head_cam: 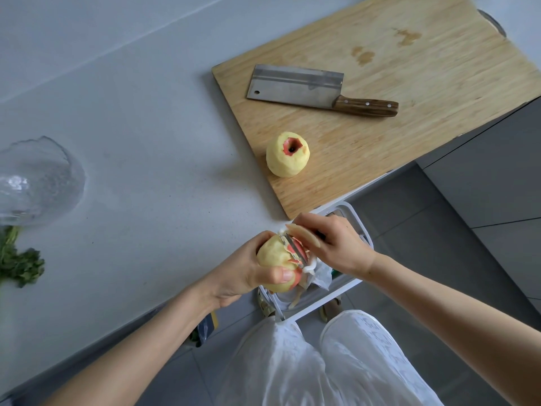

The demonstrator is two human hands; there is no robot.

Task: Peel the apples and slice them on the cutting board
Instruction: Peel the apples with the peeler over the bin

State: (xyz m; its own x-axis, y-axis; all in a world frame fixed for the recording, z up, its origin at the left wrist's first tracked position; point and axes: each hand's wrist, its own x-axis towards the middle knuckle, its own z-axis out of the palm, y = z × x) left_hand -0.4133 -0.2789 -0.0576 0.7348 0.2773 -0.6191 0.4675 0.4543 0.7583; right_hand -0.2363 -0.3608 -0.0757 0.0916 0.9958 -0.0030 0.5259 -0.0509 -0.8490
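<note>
My left hand (247,272) grips a mostly peeled apple (273,256) over a white bin, thumb pressed on its lower side where red skin remains. My right hand (336,244) holds a white peeler (297,252) with its blade against the apple's red patch; a curl of peel hangs at the blade. A second apple (287,155), peeled except for red skin around the stem hollow, stands on the wooden cutting board (409,83) near its front corner. A cleaver (295,86) with a wooden handle lies flat on the board behind it.
The white bin (345,291) with a liner and peel scraps stands on the floor below the counter edge. A clear glass bowl (38,180) sits on the grey counter at left, with green herbs (17,262) in front of it. My white trousers fill the lower middle.
</note>
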